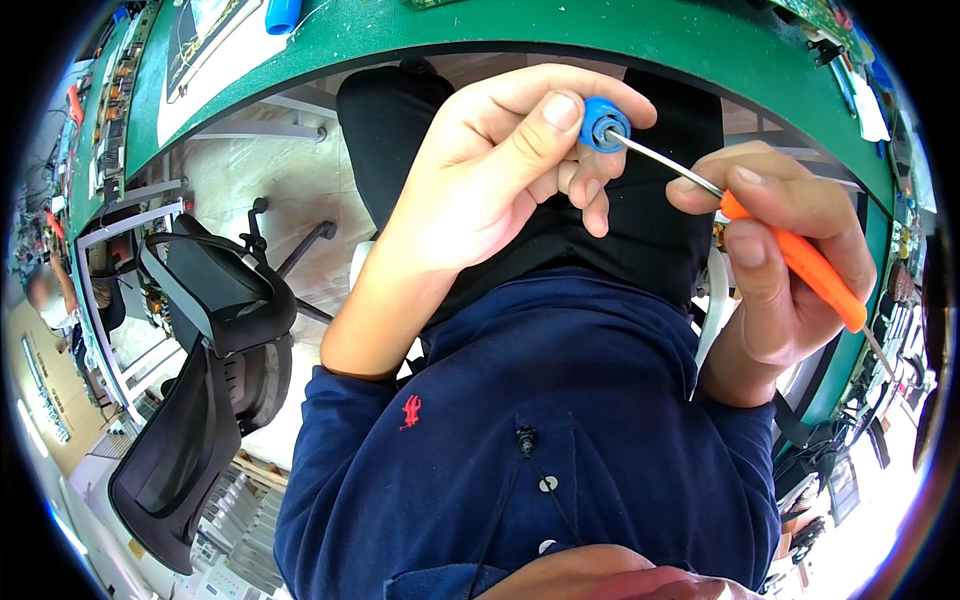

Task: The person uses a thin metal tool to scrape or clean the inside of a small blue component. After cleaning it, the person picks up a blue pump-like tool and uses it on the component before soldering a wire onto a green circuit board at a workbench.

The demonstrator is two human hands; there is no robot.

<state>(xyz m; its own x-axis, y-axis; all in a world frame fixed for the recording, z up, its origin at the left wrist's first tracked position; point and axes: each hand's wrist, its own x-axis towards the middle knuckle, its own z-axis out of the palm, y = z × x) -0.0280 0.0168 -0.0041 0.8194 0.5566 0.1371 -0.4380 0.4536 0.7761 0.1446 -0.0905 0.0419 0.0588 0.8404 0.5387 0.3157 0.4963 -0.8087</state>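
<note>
Your navy shirt (630, 440) is closest, and above it your two hands meet over your lap. With your left hand (495, 185) you pinch a round blue piece (592, 117) between thumb and forefinger, the other fingers loosely curled. Your right hand (768, 305) has its fingers closed around the orange handle of a screwdriver (800, 262). Its metal shaft reaches into the blue piece's opening; how deep the tip sits, you cannot tell.

You look partway through: the shaft is lined up and in, while the piece is not yet free of the tool or set down. Count one screwdriver, one blue piece in hand, one blue cylinder (283, 14) on the green surface (400, 30), and one nearby black chair (180, 470).
</note>
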